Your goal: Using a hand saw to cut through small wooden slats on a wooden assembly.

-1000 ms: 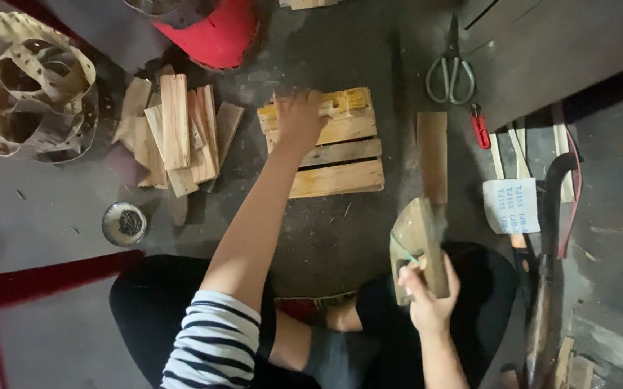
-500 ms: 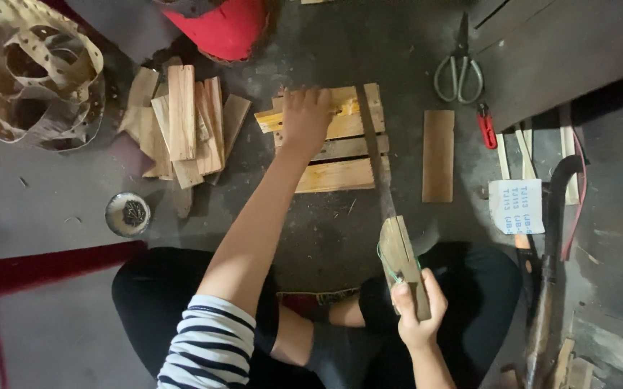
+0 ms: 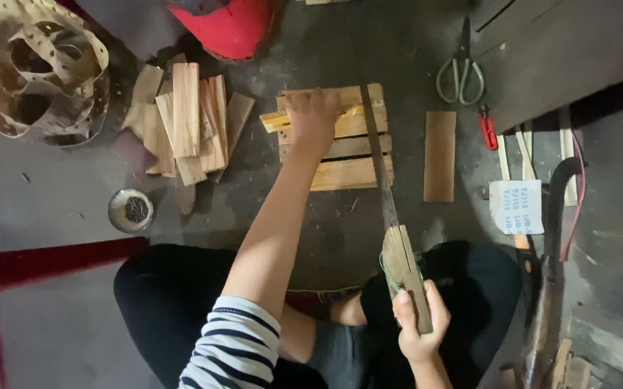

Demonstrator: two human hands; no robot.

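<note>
Now the saw (image 3: 377,155) points away lengthwise, right hand (image 3: 418,323) clamped on its handle; left hand (image 3: 313,115) presses flat on stacked slats (image 3: 340,155).

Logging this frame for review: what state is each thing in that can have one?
Left hand: pressed flat on the slat stack.
Right hand: gripping the saw handle.
Saw: blade laid across the slat stack.
Scissors: closed, lying flat.
Small tin: open, dark contents.
Loose plank: flat, apart.

One saw (image 3: 390,216), one pair of scissors (image 3: 460,72), one small round tin (image 3: 130,209), two hands
</note>
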